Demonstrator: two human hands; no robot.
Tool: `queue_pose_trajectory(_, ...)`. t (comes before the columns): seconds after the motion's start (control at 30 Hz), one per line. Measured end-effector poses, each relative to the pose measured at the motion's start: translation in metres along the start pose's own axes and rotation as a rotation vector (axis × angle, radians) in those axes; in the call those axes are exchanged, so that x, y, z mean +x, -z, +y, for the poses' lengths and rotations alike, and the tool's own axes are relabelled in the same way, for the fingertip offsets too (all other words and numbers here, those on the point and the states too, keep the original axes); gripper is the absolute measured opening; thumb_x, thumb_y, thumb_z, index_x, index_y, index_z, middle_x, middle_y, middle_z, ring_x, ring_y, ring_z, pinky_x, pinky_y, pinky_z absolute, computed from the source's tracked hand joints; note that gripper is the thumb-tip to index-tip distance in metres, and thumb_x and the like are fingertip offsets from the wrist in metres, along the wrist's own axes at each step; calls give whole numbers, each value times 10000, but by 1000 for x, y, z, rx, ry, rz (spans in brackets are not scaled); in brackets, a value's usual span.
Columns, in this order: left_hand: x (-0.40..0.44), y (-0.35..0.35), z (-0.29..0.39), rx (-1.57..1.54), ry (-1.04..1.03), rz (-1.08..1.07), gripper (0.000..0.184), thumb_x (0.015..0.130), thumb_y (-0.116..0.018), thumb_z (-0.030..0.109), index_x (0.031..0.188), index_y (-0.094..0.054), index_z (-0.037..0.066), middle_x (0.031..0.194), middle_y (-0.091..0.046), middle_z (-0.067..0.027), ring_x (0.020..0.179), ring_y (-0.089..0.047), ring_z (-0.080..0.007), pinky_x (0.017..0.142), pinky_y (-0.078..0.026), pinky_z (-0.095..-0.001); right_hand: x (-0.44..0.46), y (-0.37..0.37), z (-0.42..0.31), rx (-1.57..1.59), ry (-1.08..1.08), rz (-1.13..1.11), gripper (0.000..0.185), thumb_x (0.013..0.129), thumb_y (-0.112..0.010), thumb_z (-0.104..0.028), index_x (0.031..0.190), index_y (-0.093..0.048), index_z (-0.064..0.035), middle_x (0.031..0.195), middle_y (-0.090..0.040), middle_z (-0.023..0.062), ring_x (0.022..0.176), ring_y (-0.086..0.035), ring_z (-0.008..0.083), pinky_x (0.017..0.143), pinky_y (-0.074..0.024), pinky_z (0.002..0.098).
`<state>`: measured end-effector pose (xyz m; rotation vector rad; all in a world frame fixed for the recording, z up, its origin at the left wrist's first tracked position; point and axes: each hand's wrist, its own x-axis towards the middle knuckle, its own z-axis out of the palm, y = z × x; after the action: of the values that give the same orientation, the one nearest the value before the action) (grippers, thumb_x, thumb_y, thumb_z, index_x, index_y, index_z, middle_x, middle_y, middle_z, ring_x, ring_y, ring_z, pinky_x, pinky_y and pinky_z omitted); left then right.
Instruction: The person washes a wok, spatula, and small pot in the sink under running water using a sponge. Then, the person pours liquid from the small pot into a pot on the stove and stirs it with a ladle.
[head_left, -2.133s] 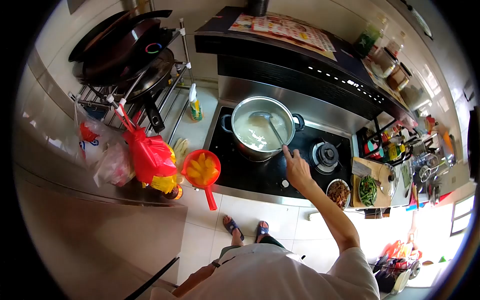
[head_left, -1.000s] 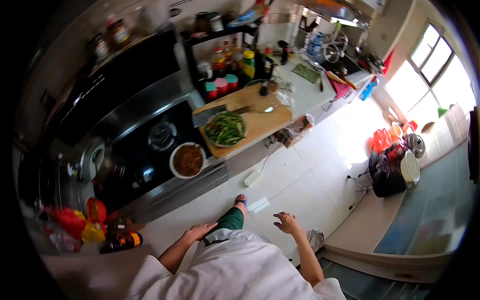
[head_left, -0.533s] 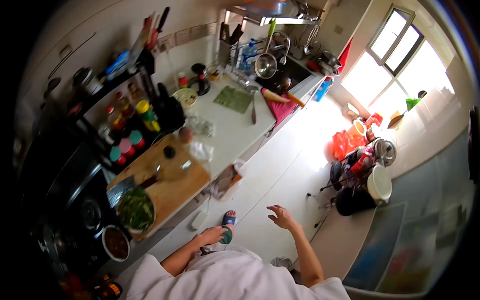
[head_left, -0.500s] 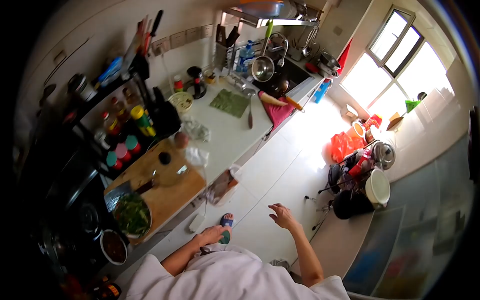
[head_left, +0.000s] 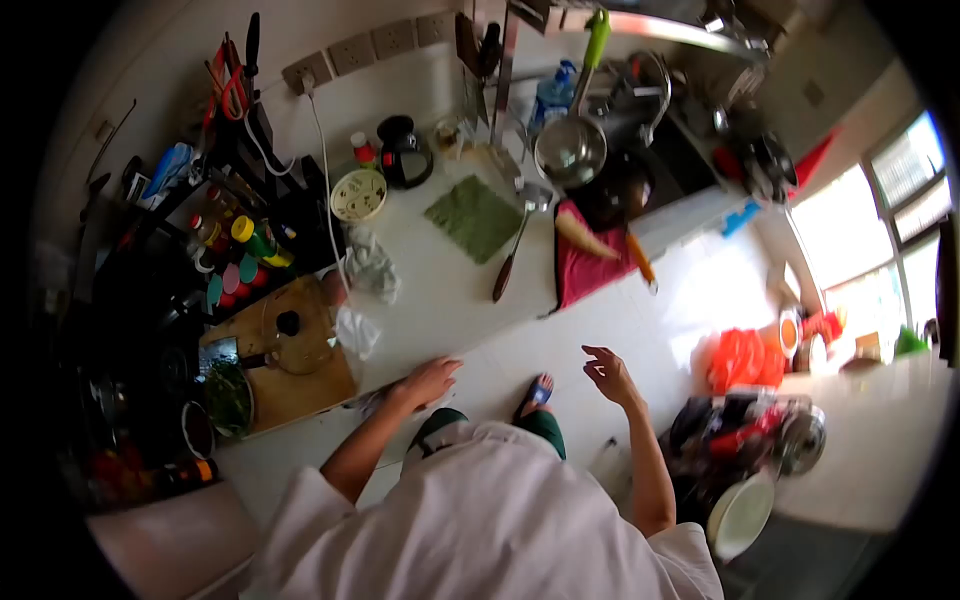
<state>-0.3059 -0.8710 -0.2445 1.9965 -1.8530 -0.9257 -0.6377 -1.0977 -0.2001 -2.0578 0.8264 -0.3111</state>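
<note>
My left hand [head_left: 430, 382] hangs in front of the counter's edge with its fingers loosely stretched and nothing in it. To the right, over the floor, my right hand [head_left: 612, 377] is also bare, its fingers apart. On the counter [head_left: 420, 310] ahead lie a green cloth [head_left: 475, 218] and a ladle [head_left: 512, 255] with a brown handle. A white radish-like root [head_left: 582, 236] rests on a pink cloth [head_left: 590, 275] by the sink. A crumpled clear plastic bag [head_left: 372, 268] is nearest my left hand's side, behind it.
A cutting board [head_left: 335, 375] at the left carries a glass lid [head_left: 305, 340] and a bowl of greens [head_left: 230, 398]. A steel pan [head_left: 570, 152] with a green handle stands near the sink [head_left: 680, 165]. Red bags [head_left: 745, 360] and a pot rack crowd the right.
My view has turned and moved nearer the counter and sink. My left hand has come close to the counter's edge; both hands stay empty.
</note>
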Motion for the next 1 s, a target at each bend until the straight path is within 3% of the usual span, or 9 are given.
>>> queue_pose_trajectory(0.07, 4, -10, 15, -37, 102, 181, 407, 828, -586, 155, 1211, -504, 42, 1151, -549, -160, 1086, -518, -321, 924, -431, -382, 64, 39, -6, 87, 46, 11, 356, 802, -597, 20, 1152, -544, -21, 1000, -596, 151, 831, -638, 224, 713, -514, 324)
queue_pose_trajectory(0.23, 32, -29, 57, -189, 221, 284, 430, 794, -617, 102, 1199, -497, 26, 1229, -485, -163, 1133, -473, -330, 963, -398, -383, 208, 120, -69, 74, 358, 53, 345, 815, -559, 37, 1157, -521, 18, 1002, -589, 124, 850, -614, 192, 672, -507, 263)
queue_pose_trajectory(0.43, 132, -12, 74, -84, 315, 607, 487, 767, -639, 87, 1220, -472, 22, 1288, -430, -161, 1187, -413, -353, 989, -368, -411, 331, 155, -103, 3, 664, 367, 496, 816, -548, 37, 1289, -419, -32, 1036, -526, 149, 935, -571, 251, 661, -502, 311)
queue_pose_trajectory(0.53, 182, 3, 66, -63, 412, 654, 494, 766, -633, 105, 1226, -470, 29, 1301, -420, -174, 1189, -414, -350, 986, -367, -421, 373, 165, -122, -4, 594, 398, 522, 822, -580, -31, 1308, -391, -35, 1193, -519, 177, 928, -592, 263, 696, -498, 308)
queue_pose_trajectory(0.67, 219, 36, 49, -72, 583, 747, 494, 764, -603, 118, 1236, -475, 48, 1309, -410, -192, 1203, -400, -363, 969, -357, -478, 415, 170, -125, 137, 449, 254, 492, 813, -630, -143, 1257, -446, -33, 1091, -598, 143, 847, -621, 219, 709, -499, 310)
queue_pose_trajectory(0.77, 211, 61, -2, 233, 926, 923, 615, 725, -638, 173, 1298, -431, 96, 1376, -328, -180, 1268, -293, -400, 946, -295, -609, 435, 177, -118, 93, 415, 138, 375, 818, -627, -148, 1157, -524, -25, 999, -633, 114, 815, -622, 178, 688, -495, 297)
queue_pose_trajectory(0.87, 183, 48, -107, 385, 1438, 1054, 568, 768, -604, 180, 1301, -418, 122, 1385, -320, -116, 1261, -289, -396, 982, -312, -584, 432, 183, -132, 216, 326, 29, 279, 828, -626, -153, 1067, -573, -19, 913, -644, 84, 756, -609, 136, 647, -488, 282)
queue_pose_trajectory(0.9, 169, 42, -137, 381, 1633, 1054, 497, 781, -593, 171, 1251, -441, 114, 1325, -357, -107, 1178, -342, -363, 917, -349, -537, 435, 184, -134, 233, 339, 23, 271, 831, -626, -156, 1060, -577, -18, 893, -641, 74, 740, -604, 127, 632, -486, 275)
queue_pose_trajectory(1.0, 155, 11, -207, -26, 1016, 1274, 289, 818, -559, 143, 1099, -510, 90, 1145, -466, -80, 927, -500, -264, 722, -459, -397, 441, 185, -132, 241, 370, -16, 247, 841, -625, -160, 1040, -588, -17, 848, -634, 52, 713, -593, 106, 601, -479, 260)
